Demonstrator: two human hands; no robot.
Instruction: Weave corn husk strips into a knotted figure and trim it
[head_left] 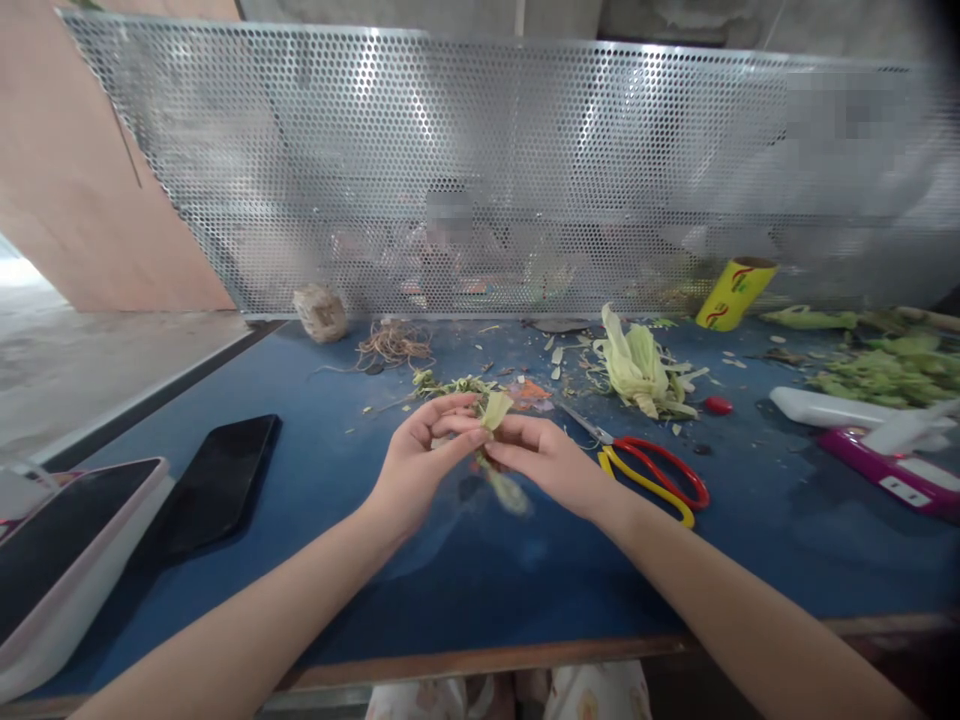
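Over the middle of the blue table, a pale green husk strip (496,409) sticks up between my two hands. My left hand (416,452) has its thumb and fingers pinched on it from one side. From the other side, the fingertips of my right hand (551,460) close on the same piece. Below the fingers hangs a blurred pale green end (510,494), which seems to belong to it. Scissors (609,440) with one red and one yellow handle lie just right of my right hand. Green plant scraps (457,385) lie beyond my fingers.
A pale husk bunch (637,372), twine (395,345), a twine roll (320,312) and a yellow tube (735,294) stand or lie toward the perforated metal screen (517,180). Phones (225,480) are at left. A purple-and-white power strip (892,470) and green leaves (892,370) are at right.
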